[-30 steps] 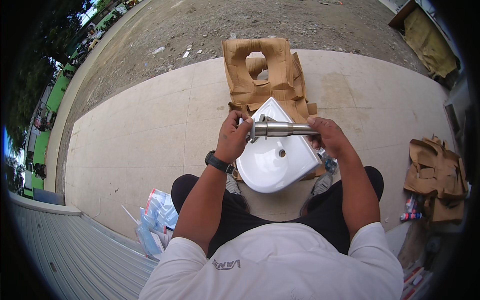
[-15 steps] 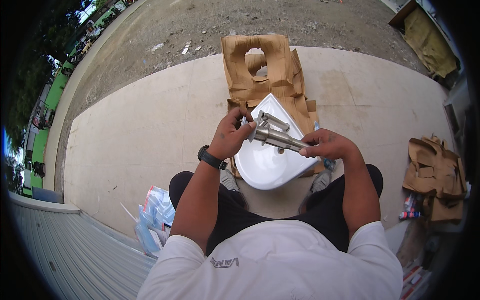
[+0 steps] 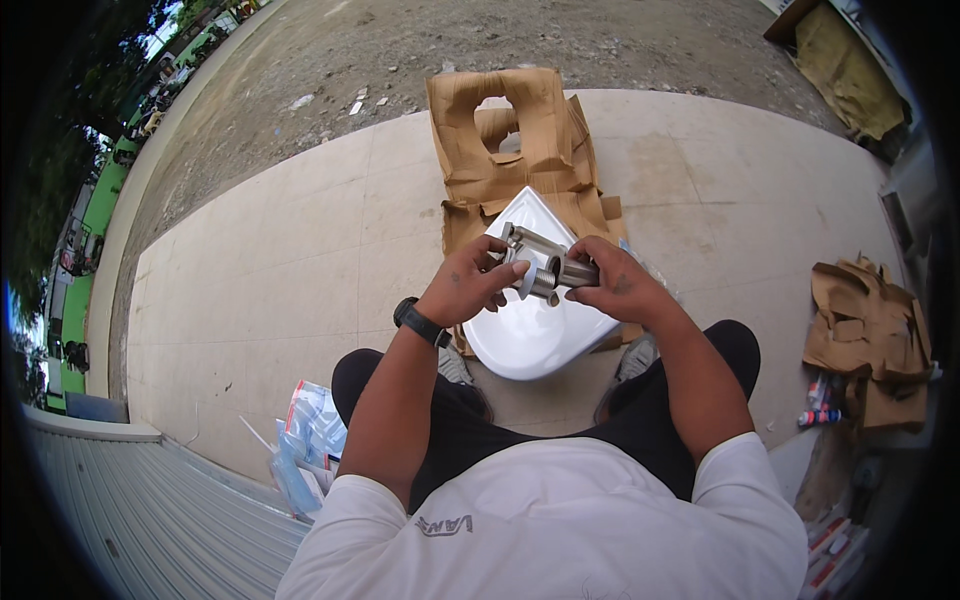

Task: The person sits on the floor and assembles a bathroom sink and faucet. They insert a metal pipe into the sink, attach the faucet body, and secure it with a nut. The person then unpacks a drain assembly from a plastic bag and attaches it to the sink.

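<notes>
My left hand (image 3: 462, 282) is closed on a metal drain fitting (image 3: 541, 283) with a threaded end and a pale ring. In my right hand (image 3: 622, 284) is a smooth metal drain tube (image 3: 576, 273), its open end turned toward the threads. The two parts look apart, with only a small gap between them. Below my hands a white ceramic washbasin (image 3: 535, 345) rests between my feet, its pointed corner away from me. Another metal cylinder (image 3: 538, 241), perhaps a tap, shows over the back of the basin. My fingers hide part of both pieces.
Brown cardboard packing (image 3: 510, 165) with a cut-out lies behind and under the basin. More torn cardboard (image 3: 868, 325) sits at the right beside small coloured tubes (image 3: 822, 415). Clear plastic bags (image 3: 312, 425) lie at the left, near a corrugated metal shutter (image 3: 150, 500).
The tube has come away from the threaded fitting. My right hand has moved left and up along it, near the fitting, and my left-hand fingers have shifted round the flange end.
</notes>
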{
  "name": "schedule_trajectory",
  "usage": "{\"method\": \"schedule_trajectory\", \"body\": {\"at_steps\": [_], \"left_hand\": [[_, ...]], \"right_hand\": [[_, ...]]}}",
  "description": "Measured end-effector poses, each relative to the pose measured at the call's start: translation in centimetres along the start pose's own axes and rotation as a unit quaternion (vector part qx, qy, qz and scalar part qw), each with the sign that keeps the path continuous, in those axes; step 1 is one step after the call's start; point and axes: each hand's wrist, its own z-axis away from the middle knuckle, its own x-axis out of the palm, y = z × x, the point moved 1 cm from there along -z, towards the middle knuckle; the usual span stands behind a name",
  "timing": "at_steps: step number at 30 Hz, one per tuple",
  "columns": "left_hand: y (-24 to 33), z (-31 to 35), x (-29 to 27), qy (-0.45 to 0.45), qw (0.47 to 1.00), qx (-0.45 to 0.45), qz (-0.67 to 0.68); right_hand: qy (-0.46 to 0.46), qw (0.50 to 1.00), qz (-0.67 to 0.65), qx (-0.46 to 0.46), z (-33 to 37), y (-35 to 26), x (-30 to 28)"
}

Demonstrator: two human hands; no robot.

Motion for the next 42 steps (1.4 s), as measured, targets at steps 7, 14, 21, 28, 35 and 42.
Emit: {"method": "schedule_trajectory", "body": {"at_steps": [7,14,21,28,35,42], "left_hand": [[-1.3,-1.2,-0.9,0.045,0.991,0.006,0.129],[-1.9,-1.0,0.1,0.005,0.951,0.069,0.300],[-2.0,-0.6,0.0,0.011,0.970,0.075,0.232],[-2.1,-0.6,0.3,0.038,0.980,0.050,0.190],[-1.5,-1.4,1.0,0.057,0.990,0.038,0.126],[-0.3,-2.5,1.8,0.058,0.995,0.013,0.083]], "right_hand": [[0.086,0.979,-0.157,0.092,-0.8,-0.3,0.0],[0.074,0.899,-0.367,0.228,-1.3,0.4,1.0],[0.161,0.927,-0.271,0.202,-1.6,3.6,0.3],[0.151,0.866,-0.360,0.314,-1.2,11.6,-5.6],[-0.212,0.783,0.082,0.579,0.9,19.5,-3.4],[-0.330,0.786,0.226,0.472,6.1,27.2,9.3]]}}
